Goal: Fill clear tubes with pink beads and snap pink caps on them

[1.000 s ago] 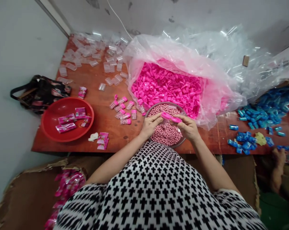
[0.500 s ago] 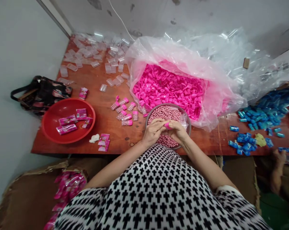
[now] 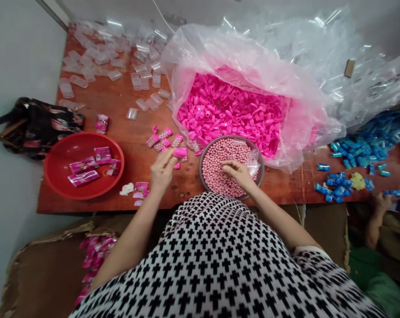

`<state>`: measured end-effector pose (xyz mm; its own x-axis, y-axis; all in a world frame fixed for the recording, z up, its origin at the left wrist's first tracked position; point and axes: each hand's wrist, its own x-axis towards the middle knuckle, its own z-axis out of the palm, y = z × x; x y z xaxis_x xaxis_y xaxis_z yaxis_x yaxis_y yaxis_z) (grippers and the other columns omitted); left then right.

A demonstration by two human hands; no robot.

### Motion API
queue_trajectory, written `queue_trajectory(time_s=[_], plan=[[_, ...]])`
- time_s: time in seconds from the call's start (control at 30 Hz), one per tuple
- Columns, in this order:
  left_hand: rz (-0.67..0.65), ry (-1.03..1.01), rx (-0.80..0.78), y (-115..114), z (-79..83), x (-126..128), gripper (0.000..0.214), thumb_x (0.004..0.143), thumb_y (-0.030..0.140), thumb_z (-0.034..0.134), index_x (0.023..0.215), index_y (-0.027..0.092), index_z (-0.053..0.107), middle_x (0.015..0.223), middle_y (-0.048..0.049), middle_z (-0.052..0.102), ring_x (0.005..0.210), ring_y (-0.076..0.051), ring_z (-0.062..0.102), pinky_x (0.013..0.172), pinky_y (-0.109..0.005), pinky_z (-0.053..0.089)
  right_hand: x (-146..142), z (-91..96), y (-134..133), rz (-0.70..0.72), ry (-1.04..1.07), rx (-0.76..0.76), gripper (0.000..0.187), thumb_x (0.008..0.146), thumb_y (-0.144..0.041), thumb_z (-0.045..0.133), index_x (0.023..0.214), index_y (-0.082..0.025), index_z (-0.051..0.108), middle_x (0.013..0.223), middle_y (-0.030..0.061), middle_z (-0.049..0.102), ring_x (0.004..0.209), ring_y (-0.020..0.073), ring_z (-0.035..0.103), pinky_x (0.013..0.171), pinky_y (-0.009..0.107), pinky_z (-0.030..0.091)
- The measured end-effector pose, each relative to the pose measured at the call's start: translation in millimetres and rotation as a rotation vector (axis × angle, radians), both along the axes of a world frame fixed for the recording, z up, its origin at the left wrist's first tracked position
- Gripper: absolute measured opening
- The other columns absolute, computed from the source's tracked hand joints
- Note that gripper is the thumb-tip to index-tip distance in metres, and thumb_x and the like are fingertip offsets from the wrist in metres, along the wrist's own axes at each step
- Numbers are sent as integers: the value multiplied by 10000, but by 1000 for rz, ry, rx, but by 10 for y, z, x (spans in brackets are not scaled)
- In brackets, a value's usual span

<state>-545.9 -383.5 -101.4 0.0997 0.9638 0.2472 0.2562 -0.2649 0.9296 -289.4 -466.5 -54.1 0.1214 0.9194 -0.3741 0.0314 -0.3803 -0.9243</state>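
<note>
My left hand (image 3: 162, 171) is closed on a small pink-capped container (image 3: 180, 152), its pink end pointing right. Its fingers hide the rest of the container. Just beneath and beyond it, several bead-filled containers with pink caps (image 3: 162, 145) lie on the table. Over a grey-rimmed bowl (image 3: 201, 172) of round pink beads (image 3: 216, 161), my right hand (image 3: 238, 174) hovers low with its fingers curved and apart, with nothing visible in them. Clear plastic pieces (image 3: 253, 164) rest at the bowl's right side.
Behind the bowl a clear plastic bag (image 3: 183, 57) lies open, full of pink caps (image 3: 233, 110). A red basin (image 3: 63, 187) with pink packets stands left, beside a dark bag (image 3: 37, 123). Clear containers (image 3: 87, 62) spread behind. Blue pieces (image 3: 339, 190) and another person's hand (image 3: 382, 203) are right.
My hands have parted from together above the bowl. The left has moved left with the pink-capped container; the right has stayed over the beads. The view has shifted slightly.
</note>
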Motion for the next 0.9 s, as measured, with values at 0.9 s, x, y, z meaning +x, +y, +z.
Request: queue_trajectory(time_s=[0.9], plan=[[-691, -197, -387, -136, 71, 1418, 456, 758, 458, 621, 1076, 136, 680, 1065, -94, 703, 905, -222, 665, 812, -361, 538, 583, -43, -105, 112, -194, 390, 300, 746, -338, 676, 1028, -251, 624, 1023, 18, 609, 885, 158, 588, 844, 321, 491]])
